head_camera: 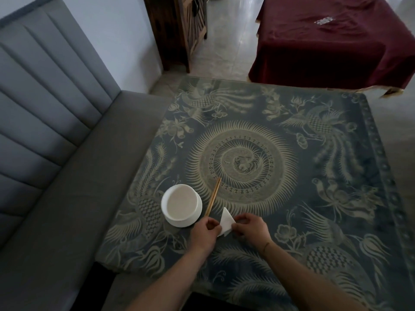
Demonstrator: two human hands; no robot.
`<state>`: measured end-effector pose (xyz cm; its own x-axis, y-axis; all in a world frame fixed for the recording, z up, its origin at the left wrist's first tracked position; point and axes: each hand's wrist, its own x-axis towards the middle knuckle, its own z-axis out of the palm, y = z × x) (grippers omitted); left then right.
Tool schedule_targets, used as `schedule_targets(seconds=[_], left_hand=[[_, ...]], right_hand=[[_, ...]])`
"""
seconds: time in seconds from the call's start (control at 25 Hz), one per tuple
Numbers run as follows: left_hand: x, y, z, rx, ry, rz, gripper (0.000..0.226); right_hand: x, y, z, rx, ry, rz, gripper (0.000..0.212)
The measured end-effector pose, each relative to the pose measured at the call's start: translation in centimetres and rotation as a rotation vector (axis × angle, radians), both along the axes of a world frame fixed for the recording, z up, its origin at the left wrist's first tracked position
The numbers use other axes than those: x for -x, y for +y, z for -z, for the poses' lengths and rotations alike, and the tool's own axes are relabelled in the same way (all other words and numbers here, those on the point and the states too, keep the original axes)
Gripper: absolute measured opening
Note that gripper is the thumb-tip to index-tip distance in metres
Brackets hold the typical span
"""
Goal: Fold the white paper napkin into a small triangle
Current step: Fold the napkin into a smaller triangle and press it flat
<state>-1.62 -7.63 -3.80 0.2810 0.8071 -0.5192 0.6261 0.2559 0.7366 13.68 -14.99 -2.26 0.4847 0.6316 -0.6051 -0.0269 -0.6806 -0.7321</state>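
Observation:
The white paper napkin (226,222) lies folded into a small pointed shape on the patterned table, its tip pointing away from me. My left hand (205,234) pinches its left edge with fingers curled. My right hand (250,230) pinches its right edge. Both hands cover the napkin's lower corners, so only its upper point and middle show.
A white bowl (182,205) stands just left of my hands, with a pair of wooden chopsticks (213,197) lying between bowl and napkin. The blue patterned tablecloth (292,176) covers the table. A grey bench (56,176) runs along the left; a dark red covered table (332,39) stands beyond.

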Motion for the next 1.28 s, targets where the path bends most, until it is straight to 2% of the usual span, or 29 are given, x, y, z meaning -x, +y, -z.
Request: schedule_targets(seconds=[0.2,0.48,0.72,0.84,1.0,1.28], left_hand=[[0.0,0.5,0.0,-0.119,0.064,0.07,0.02],[0.4,1.6,-0.5,-0.211,0.096,0.133,0.005],[0.6,1.4,-0.5,-0.37,0.13,0.244,0.009],[0.6,1.5,-0.5,-0.414,0.134,0.275,0.011],[0.7,1.6,-0.3,-0.445,0.139,0.317,0.014],[0.7,1.7,0.0,-0.488,0.179,0.426,0.02]], right_hand=[[0.8,1.4,0.4,0.021,-0.029,0.018,0.015],[1.1,3.0,1.0,0.05,-0.059,0.013,0.014],[1.5,3.6,1.0,0.037,-0.145,-0.096,0.016],[1.4,3.7,0.8,0.053,-0.231,-0.196,0.015],[1.7,3.7,0.5,0.108,-0.438,-0.358,0.018],[2.3,3.2,0.9,0.136,-0.601,-0.385,0.022]])
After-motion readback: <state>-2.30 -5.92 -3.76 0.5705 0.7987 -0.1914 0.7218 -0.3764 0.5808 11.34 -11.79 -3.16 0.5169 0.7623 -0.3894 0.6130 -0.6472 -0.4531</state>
